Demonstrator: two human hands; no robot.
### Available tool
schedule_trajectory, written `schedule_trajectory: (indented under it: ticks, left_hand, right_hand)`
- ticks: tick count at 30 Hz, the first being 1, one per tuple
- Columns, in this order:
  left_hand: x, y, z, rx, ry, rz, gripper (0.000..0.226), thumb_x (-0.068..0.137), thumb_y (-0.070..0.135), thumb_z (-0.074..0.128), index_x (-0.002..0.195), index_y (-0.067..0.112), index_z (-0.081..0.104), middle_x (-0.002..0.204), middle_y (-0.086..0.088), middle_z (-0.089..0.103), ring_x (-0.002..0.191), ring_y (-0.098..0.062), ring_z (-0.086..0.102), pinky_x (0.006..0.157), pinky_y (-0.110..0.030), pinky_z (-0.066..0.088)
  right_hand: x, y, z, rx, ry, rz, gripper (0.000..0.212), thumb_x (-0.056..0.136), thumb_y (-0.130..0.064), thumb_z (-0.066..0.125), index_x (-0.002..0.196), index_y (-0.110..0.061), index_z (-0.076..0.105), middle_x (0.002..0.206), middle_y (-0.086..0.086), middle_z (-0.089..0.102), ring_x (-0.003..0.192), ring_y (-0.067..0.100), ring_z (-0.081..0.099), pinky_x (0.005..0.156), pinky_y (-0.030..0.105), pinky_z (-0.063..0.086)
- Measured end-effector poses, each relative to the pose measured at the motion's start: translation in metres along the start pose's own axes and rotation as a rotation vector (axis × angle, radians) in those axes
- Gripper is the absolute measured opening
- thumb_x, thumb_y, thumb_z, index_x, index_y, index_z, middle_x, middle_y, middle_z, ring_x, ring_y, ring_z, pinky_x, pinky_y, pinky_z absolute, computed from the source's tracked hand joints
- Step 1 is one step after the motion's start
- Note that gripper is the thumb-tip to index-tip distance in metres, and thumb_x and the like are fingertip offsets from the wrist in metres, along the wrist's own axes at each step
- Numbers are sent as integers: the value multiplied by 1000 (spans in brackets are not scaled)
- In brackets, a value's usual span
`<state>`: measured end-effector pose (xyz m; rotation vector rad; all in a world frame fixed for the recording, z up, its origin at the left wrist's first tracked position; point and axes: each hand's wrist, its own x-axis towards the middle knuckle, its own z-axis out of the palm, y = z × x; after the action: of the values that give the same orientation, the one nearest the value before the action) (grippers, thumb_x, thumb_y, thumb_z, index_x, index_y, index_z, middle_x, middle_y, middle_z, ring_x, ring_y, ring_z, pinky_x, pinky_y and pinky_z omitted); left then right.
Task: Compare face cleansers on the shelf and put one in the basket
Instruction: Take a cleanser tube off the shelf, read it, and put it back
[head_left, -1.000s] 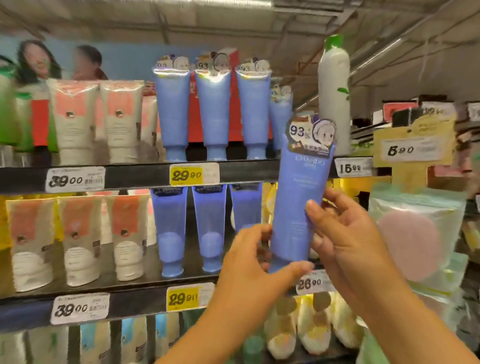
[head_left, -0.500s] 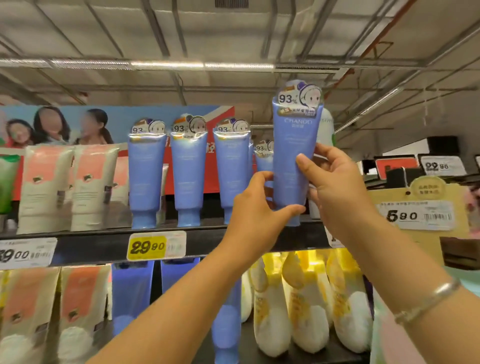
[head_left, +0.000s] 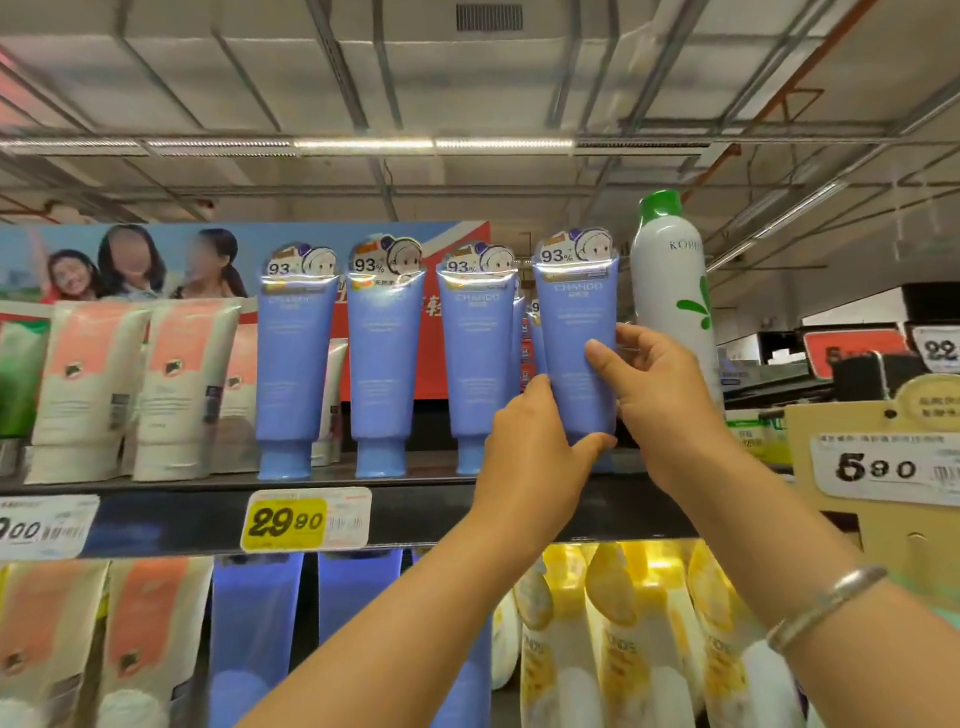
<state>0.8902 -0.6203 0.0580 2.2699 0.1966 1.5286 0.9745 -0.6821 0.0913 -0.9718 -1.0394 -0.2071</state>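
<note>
nearest to the camera were the two forearms, the right one with a silver bracelet at the wrist. both reached up to the top shelf. the left hand held the blue tube low down, with the thumb curled under its bottom end and the fingers behind it. the right hand gripped the tube on its right side, with the thumb pressed on the front and the fingers around the back.

one second before, the tube was held lower, in front of the shelves, at reading height, and half a second before it was already raised toward the top shelf. now it stood upright in the row, beside the three other blue tubes and just left of the white spray bottle. whether its cap already touched the shelf board i could not tell, because the left hand covered it.

in my judgement this meant that the person was putting this cleanser back, so the comparing was not finished and nothing was chosen. no basket was in view.

farther left stood the white and orange tubes, and a yellow price tag hung on the shelf edge. behind was a poster, and above, the ceiling.
</note>
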Motion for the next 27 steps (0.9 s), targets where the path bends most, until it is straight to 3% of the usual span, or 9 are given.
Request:
schedule_trajectory:
  ticks: [4, 7, 10, 15, 19, 24, 27]
  left_hand:
    - [2, -1, 2, 34, 17, 5, 48, 78, 29, 73, 118, 12, 52, 114, -7, 64, 100, -21, 62, 88, -38, 52]
    - [3, -3, 4, 50, 36, 12, 48, 78, 30, 73, 117, 12, 53, 113, -7, 65, 101, -20, 62, 87, -33, 52]
    - [4, -4, 6, 78, 76, 11, 46, 77, 32, 74, 113, 12, 54, 111, -6, 65, 99, -20, 62, 82, -29, 50]
    - [3, -5, 8, 134, 104, 21, 47, 77, 35, 73, 111, 11, 51, 111, -7, 62, 99, -22, 60, 78, -27, 47]
    - [5, -2, 8, 187, 80, 7, 49, 79, 34, 72, 114, 8, 49, 113, -10, 61, 102, -25, 59, 81, -31, 46]
    - [5, -1, 8, 209, 50, -6, 48, 81, 32, 70, 116, 7, 48, 115, -11, 60, 105, -27, 58, 87, -36, 48]
    - [5, 0, 8, 209, 48, -8, 48, 80, 32, 70, 115, 7, 49, 115, -11, 60, 104, -27, 58, 87, -36, 48]
  right_hand:
    - [-3, -1, -4, -73, -26, 20, 27, 93, -16, 54, 120, -15, 54, 101, -6, 61, 90, 9, 60, 67, 17, 51]
    - [-15, -2, -15, -147, 0, -20, 22, 93, -13, 55, 114, -21, 56, 105, -5, 62, 100, 12, 59, 76, 22, 51]
    - [-40, -3, -30, -180, 61, -97, 15, 92, -13, 56, 96, -27, 60, 96, -9, 64, 89, 8, 64, 71, 21, 53]
    - [-100, 9, -49, -127, 158, -67, 16, 88, -11, 60, 90, -25, 66, 80, -5, 70, 69, 5, 66, 59, 14, 51]
    - [-141, 41, -60, -172, 189, 96, 23, 85, -5, 62, 85, -27, 68, 81, -6, 71, 78, 9, 67, 65, 21, 52]
    - [-171, 71, -67, -487, 267, 131, 38, 83, 2, 62, 103, -30, 59, 113, -6, 61, 97, 0, 54, 77, 10, 40]
    - [-177, 82, -69, -717, 346, 60, 49, 78, 6, 66, 123, -12, 57, 127, 8, 57, 111, 17, 49, 95, 31, 38]
